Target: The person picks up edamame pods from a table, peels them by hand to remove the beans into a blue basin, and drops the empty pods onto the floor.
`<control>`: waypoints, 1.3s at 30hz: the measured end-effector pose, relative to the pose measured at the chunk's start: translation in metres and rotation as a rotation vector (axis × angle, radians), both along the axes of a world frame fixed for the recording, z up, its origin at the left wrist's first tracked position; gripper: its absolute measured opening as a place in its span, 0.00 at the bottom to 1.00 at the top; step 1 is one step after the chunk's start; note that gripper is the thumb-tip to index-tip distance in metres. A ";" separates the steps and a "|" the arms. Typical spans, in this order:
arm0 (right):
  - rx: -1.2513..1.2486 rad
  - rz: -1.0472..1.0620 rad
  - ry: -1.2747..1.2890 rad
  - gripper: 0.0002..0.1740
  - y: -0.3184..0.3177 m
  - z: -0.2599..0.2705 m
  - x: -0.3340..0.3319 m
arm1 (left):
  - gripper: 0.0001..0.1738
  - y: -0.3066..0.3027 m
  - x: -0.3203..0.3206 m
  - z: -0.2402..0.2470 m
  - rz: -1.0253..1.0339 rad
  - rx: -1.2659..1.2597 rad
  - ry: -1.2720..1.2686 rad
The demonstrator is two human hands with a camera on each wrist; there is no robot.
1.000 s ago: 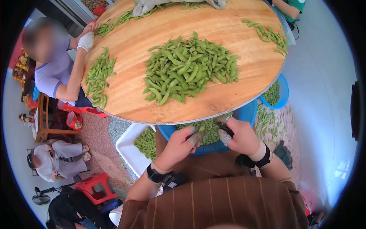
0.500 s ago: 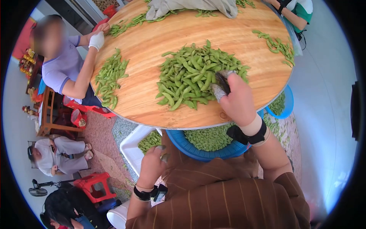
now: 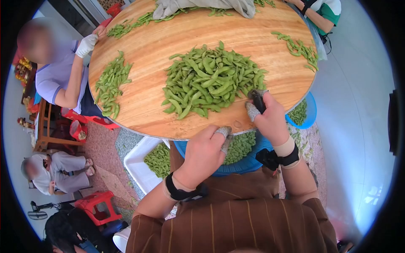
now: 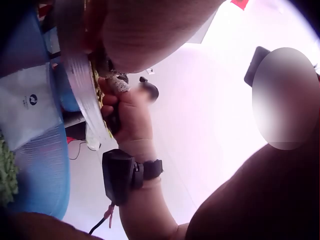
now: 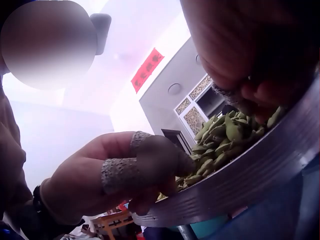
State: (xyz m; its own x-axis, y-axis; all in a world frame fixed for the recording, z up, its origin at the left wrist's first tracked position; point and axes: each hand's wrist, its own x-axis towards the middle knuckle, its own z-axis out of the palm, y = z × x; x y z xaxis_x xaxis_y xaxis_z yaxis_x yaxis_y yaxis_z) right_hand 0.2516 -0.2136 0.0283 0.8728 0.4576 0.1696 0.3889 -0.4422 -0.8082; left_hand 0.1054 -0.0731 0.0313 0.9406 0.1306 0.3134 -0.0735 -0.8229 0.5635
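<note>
In the head view, my right hand [image 3: 272,120] is at the near right edge of the pile of green soybean pods [image 3: 211,80]. A black elongated object [image 3: 258,101] sits between its grey-covered thumb and fingers; its kind does not show. My left hand [image 3: 204,152] is at the table's near edge, thumb and fingers close together in grey finger covers [image 3: 223,137]; I cannot tell whether a pod is between them. The right wrist view shows the left hand [image 5: 95,172] beside the metal rim. Below both hands stands a blue basin [image 3: 236,166] of shelled beans.
Round wooden table [image 3: 139,97] with smaller pod heaps [image 3: 112,84] near its edges and a grey cloth [image 3: 206,6] at the far side. A white crate [image 3: 137,164] and another blue basin [image 3: 310,111] stand below. Other people sit at left and far right; a red stool [image 3: 95,206] stands at lower left.
My right hand reached from over the basin to the pile, then drew back toward the near edge. The left hand dropped toward my body, then rose to the table's near edge.
</note>
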 end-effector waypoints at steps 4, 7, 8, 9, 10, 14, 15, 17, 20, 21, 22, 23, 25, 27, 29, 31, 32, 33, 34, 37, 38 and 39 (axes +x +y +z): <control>0.127 0.080 -0.120 0.13 0.017 -0.009 -0.001 | 0.16 0.006 0.010 -0.012 0.060 -0.072 -0.022; 0.079 0.076 -0.107 0.13 0.026 -0.008 -0.001 | 0.14 0.005 0.010 -0.016 0.085 -0.094 -0.041; 0.033 0.071 -0.047 0.13 0.028 -0.008 -0.001 | 0.14 0.005 0.010 -0.016 0.086 -0.092 -0.066; 0.038 0.072 -0.044 0.13 0.027 -0.007 -0.002 | 0.14 0.006 0.010 -0.016 0.087 -0.086 -0.063; 0.025 0.040 -0.034 0.13 0.022 -0.005 -0.003 | 0.13 0.007 0.009 -0.016 0.083 -0.090 -0.061; 0.088 0.037 0.134 0.14 -0.005 0.000 -0.007 | 0.16 0.001 0.007 -0.012 0.057 -0.202 -0.049; 0.103 0.052 0.233 0.14 -0.013 0.005 -0.011 | 0.16 -0.003 0.009 -0.007 0.053 -0.204 -0.048; 0.008 0.104 0.281 0.16 -0.031 0.007 -0.016 | 0.20 -0.015 0.015 0.003 0.061 -0.387 -0.145; 0.162 0.264 0.389 0.17 -0.049 0.001 -0.028 | 0.24 -0.018 0.022 -0.005 -0.152 -0.317 -0.185; 0.161 0.266 0.388 0.17 -0.053 0.003 -0.032 | 0.24 -0.018 0.021 -0.007 -0.150 -0.317 -0.186; 0.203 0.243 0.489 0.18 -0.057 0.006 -0.035 | 0.22 -0.018 0.017 -0.009 -0.165 -0.340 -0.064; 0.246 0.218 0.590 0.18 -0.060 0.009 -0.036 | 0.20 -0.018 0.014 -0.010 -0.181 -0.362 0.060; 0.210 0.193 0.688 0.18 -0.065 0.012 -0.036 | 0.18 -0.020 0.010 -0.007 -0.160 -0.406 0.100; 0.174 0.167 0.784 0.18 -0.068 0.012 -0.035 | 0.16 -0.020 0.008 -0.005 -0.141 -0.449 0.139; 0.228 0.267 0.775 0.17 -0.068 0.012 -0.034 | 0.11 -0.020 0.007 -0.003 -0.195 -0.456 0.316; 0.253 0.325 0.671 0.16 -0.065 0.002 -0.035 | 0.11 -0.018 0.007 -0.003 -0.261 -0.410 0.330; 0.276 0.383 0.568 0.16 -0.063 -0.001 -0.036 | 0.10 -0.018 0.008 -0.004 -0.324 -0.364 0.343; 0.275 0.384 0.571 0.16 -0.062 0.000 -0.036 | 0.10 -0.018 0.007 -0.008 -0.322 -0.366 0.346; 0.262 0.400 0.546 0.16 -0.061 0.002 -0.035 | 0.10 -0.018 0.007 -0.014 -0.315 -0.445 0.341; 0.226 0.381 0.623 0.17 -0.061 0.006 -0.037 | 0.12 -0.021 0.005 -0.023 -0.298 -0.693 0.323; 0.204 0.348 0.721 0.18 -0.061 0.007 -0.038 | 0.13 -0.021 0.004 -0.024 -0.285 -0.859 0.305; 0.203 0.347 0.723 0.18 -0.062 0.006 -0.039 | 0.13 -0.020 0.004 -0.020 -0.285 -0.861 0.307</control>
State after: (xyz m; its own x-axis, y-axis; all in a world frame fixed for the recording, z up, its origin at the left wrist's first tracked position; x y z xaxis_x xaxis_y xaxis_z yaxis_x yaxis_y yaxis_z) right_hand 0.2122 -0.2755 0.0347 0.6128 0.7423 -0.2711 -0.1702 -0.2110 -0.9625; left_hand 0.1092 -0.0934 0.0118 0.9978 -0.0451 -0.0491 0.0448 -0.0912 0.9948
